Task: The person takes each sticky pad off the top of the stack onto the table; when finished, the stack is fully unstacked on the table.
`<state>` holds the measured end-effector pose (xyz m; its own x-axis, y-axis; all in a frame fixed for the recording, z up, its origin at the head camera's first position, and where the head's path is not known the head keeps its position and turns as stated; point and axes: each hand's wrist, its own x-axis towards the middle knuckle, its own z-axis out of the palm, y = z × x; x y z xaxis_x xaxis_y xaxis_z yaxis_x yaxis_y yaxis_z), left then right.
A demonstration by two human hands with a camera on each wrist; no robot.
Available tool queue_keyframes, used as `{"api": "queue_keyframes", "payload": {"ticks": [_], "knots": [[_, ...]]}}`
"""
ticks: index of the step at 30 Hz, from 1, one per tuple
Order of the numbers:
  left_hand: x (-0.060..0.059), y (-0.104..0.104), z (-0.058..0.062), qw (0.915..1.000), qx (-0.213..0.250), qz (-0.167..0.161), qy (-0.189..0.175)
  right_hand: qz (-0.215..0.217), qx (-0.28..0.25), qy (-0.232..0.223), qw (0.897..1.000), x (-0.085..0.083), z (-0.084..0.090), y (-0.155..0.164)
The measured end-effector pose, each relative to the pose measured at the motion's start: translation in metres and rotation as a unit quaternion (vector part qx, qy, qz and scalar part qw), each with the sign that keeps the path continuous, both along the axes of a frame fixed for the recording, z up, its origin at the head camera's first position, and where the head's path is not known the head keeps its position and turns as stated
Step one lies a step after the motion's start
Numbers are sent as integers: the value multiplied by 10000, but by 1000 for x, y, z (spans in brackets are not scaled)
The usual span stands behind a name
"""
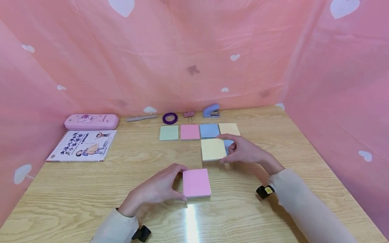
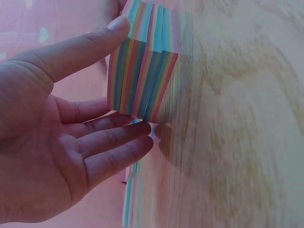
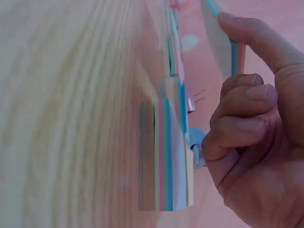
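My left hand (image 1: 183, 184) holds a pink sticky-note pad (image 1: 196, 182) by its left edge on the wooden table (image 1: 273, 128), thumb at the far corner and fingers at the near one. The left wrist view shows the pad's (image 2: 142, 71) striped side between my thumb and fingertips (image 2: 142, 130). My right hand (image 1: 221, 149) is over a blue pad (image 1: 228, 145) that lies against a yellow pad (image 1: 213, 149). Its index finger reaches the far edge, the thumb the near edge, and the other fingers (image 3: 242, 128) are curled. The hand hides most of the blue pad.
Behind lie a green (image 1: 169, 132), a pink (image 1: 190, 132), a blue (image 1: 209, 130) and a yellow pad (image 1: 229, 129) in a row. Further back are a stapler (image 1: 211, 110), binder clip (image 1: 189, 114), tape ring (image 1: 170, 118), pen (image 1: 141, 118), pink pencil case (image 1: 91, 121) and book (image 1: 82, 145). Pink sheeting walls three sides.
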<state>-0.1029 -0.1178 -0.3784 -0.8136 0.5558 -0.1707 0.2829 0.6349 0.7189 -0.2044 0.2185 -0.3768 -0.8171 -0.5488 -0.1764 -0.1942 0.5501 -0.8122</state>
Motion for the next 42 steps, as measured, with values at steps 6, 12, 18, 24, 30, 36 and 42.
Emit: {"api": "queue_keyframes", "payload": {"ticks": [6, 12, 18, 24, 30, 36, 42], "knots": [[0, 1, -1, 10000, -19, -6, 11, -184, 527, 5, 9984, -11, -5, -5], [0, 2, -2, 10000, -24, -35, 89, -176, 976, 16, 9951, -15, -9, -9], [1, 1, -1, 9999, -5, -55, 160, -134, 1144, -27, 9933, -16, -7, -13], [2, 1, -1, 9999, -1, -33, 112, -90, 1140, -122, 9934, -17, -7, -16], [2, 0, -1, 9999, -15, -52, 157, -179, 1356, 56, 9906, -17, -9, -17], [2, 0, -1, 9997, 5, -54, 229, -257, 1476, 43, 9887, -17, -8, -17], [1, 1, -1, 9998, 23, -36, 207, -230, 1517, 3, 9882, -18, -6, -17]]}}
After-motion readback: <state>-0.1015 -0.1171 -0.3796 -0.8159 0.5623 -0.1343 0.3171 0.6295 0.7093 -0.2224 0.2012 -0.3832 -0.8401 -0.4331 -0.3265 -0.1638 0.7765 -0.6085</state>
